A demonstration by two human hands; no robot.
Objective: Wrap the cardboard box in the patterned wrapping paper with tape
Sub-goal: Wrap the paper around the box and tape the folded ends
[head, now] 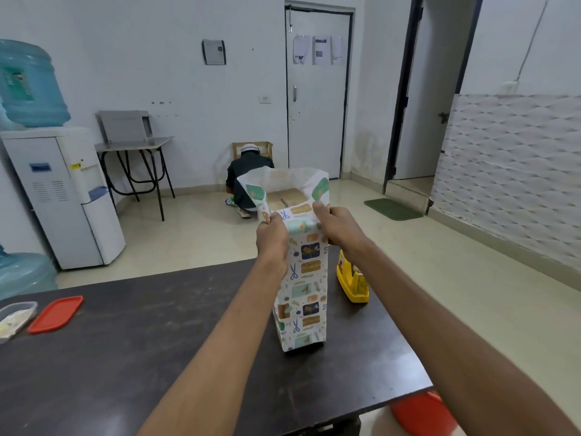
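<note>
The cardboard box (287, 196) stands upright on end on the dark table (125, 357), its sides covered by the patterned wrapping paper (303, 287). Only the brown top end of the box shows, inside the open paper collar that stands up above it. My left hand (272, 236) pinches the near paper edge at the top left corner. My right hand (336, 225) pinches the same edge at the top right corner. A yellow tape dispenser (352, 280) sits on the table just right of the box.
A red lid (56, 313) and a clear plastic container (14, 319) lie at the table's left edge. A red stool (424, 413) stands under the right corner. Beyond the table a person (246, 180) crouches on the floor; a water dispenser (63, 196) stands at left.
</note>
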